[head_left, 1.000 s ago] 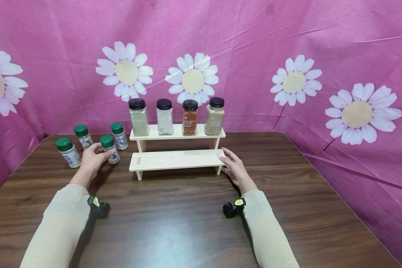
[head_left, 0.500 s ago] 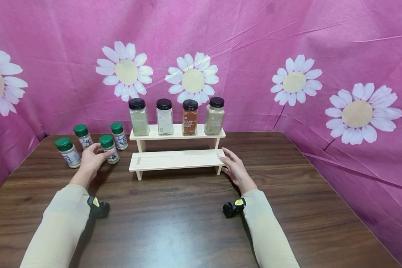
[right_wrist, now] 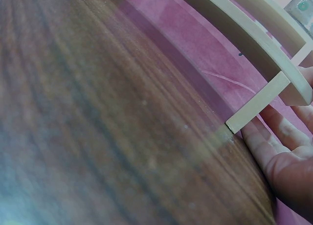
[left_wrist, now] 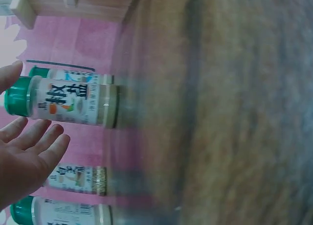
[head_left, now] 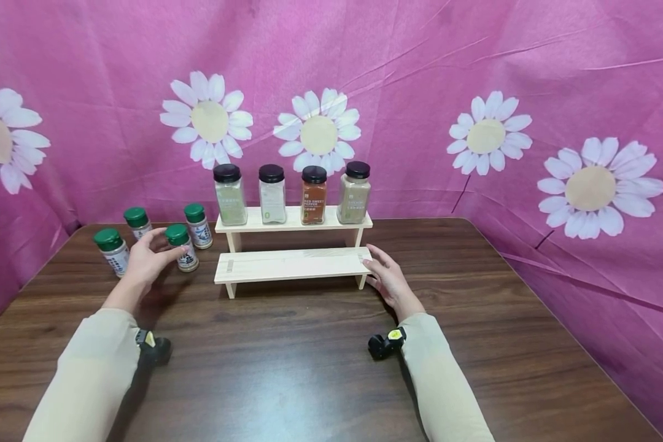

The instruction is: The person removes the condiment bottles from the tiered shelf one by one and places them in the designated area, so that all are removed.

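My left hand [head_left: 143, 263] reaches round a small green-capped spice jar [head_left: 188, 261]. In the left wrist view the thumb is on one side of the jar's cap and the straight, spread fingers [left_wrist: 46, 139] are on the other, with a gap to the jar. The jar stands upright on the table. My right hand [head_left: 391, 285] holds the right end of the lower shelf of a pale wooden two-step rack [head_left: 293, 265], thumb on top. In the right wrist view, fingers [right_wrist: 279, 129] pass behind the rack's leg [right_wrist: 259, 103].
Three more green-capped jars, left [head_left: 113, 255], back left [head_left: 136, 218] and back [head_left: 200, 230], stand near my left hand. Several black-capped jars, among them a red pepper jar [head_left: 313, 196], line the upper shelf. A pink flowered cloth [head_left: 398, 110] hangs behind the brown table [head_left: 287, 356].
My left forearm has shifted slightly left and back, and the left hand's fingers have loosened from the jar. The right hand and the rack have stayed in place.
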A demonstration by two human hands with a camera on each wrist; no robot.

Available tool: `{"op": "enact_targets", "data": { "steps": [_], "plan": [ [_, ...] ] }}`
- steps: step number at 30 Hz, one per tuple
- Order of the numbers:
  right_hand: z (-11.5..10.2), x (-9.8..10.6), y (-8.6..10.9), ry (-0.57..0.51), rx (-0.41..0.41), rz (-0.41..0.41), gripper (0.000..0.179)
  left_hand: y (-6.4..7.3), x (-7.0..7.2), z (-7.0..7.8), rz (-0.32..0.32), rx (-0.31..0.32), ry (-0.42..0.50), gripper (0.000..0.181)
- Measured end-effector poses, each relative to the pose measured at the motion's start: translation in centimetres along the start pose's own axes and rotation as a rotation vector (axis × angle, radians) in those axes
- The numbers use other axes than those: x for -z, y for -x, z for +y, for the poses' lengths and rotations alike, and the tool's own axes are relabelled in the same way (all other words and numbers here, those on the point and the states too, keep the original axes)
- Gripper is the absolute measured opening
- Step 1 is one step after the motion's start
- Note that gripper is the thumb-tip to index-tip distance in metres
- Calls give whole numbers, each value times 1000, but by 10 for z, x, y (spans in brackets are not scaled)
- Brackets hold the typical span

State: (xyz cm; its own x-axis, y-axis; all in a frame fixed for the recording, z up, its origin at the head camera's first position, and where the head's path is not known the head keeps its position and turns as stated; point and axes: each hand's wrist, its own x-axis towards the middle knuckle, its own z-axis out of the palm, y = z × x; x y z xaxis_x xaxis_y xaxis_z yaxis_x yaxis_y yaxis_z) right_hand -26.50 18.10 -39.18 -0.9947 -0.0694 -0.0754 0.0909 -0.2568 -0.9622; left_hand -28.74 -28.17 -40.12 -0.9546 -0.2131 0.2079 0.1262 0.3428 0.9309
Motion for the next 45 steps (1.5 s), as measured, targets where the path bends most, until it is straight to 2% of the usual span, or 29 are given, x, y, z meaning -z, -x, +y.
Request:
{"op": "enact_targets", "data": {
  "steps": [2, 4, 5, 7, 9, 13, 14, 15, 17, 19, 20, 22, 24, 26, 27, 30, 31, 33, 34, 39, 40, 41, 43, 45],
  "plan": [
    [0, 0, 0, -1, -1, 0, 52, -7, 4, -10, 12, -19, 45, 63],
    [1, 0, 0, 1, -2, 0, 52, -9, 9, -14, 26, -39, 103, 62],
    [1, 0, 0, 2, -2, 0, 52, -9, 11, -14, 29, -44, 151, 62],
    [1, 0, -1, 4, -5, 0, 52, -8, 17, -12, 31, -48, 192, 63],
    [1, 0, -1, 7, -8, 2, 52, -3, 21, -7, 39, -44, 201, 65],
    [0, 0, -2, 6, -11, 2, 51, 11, 30, 11, 14, -43, 221, 62],
    [0, 0, -2, 7, -10, 2, 51, 16, 31, 20, 7, -30, 213, 62],
    [0, 0, -2, 6, -10, 2, 51, 20, 32, 28, 1, -19, 235, 61],
    [0, 0, -1, 6, -7, 0, 52, 22, 33, 30, -4, -34, 305, 59],
    [0, 0, -1, 6, -6, -3, 52, 32, 30, 47, -8, -26, 352, 60],
    [0, 0, -1, 6, -5, -5, 52, 33, 30, 51, -13, -15, 366, 61],
    [0, 0, -1, 2, -5, -7, 52, 27, 30, 40, -20, -75, 452, 59],
    [0, 0, -1, 1, -4, -8, 52, 28, 27, 47, -29, -74, 518, 57],
    [0, 0, -1, 0, -3, -7, 52, 25, 24, 45, -54, -135, 574, 54],
    [0, 0, -1, -1, -4, -6, 52, 27, 22, 50, -66, -165, 606, 51],
    [0, 0, -1, 1, -4, -4, 52, 43, 12, 82, -109, -191, 687, 43],
    [0, 0, -1, 1, -4, -3, 52, 48, 8, 92, -112, -201, 658, 42],
    [0, 0, -1, 2, -5, 0, 52, 51, 3, 101, -118, -194, 659, 40],
    [0, 0, -1, 3, -4, -1, 52, 47, 1, 98, -136, -202, 690, 40],
    [1, 1, 0, 4, 0, -6, 52, 33, -10, 93, -160, -207, 642, 50],
    [1, 1, 0, 4, 1, -8, 52, 26, -12, 88, -172, -210, 673, 50],
    [1, 1, 0, 2, 2, -9, 52, 27, -15, 94, -158, -200, 610, 52],
    [1, 1, 0, 2, 4, -11, 53, 23, -20, 97, -158, -190, 572, 54],
    [1, 1, 0, -2, 3, -13, 53, 21, -24, 103, -152, -154, 525, 55]
  ]
}}
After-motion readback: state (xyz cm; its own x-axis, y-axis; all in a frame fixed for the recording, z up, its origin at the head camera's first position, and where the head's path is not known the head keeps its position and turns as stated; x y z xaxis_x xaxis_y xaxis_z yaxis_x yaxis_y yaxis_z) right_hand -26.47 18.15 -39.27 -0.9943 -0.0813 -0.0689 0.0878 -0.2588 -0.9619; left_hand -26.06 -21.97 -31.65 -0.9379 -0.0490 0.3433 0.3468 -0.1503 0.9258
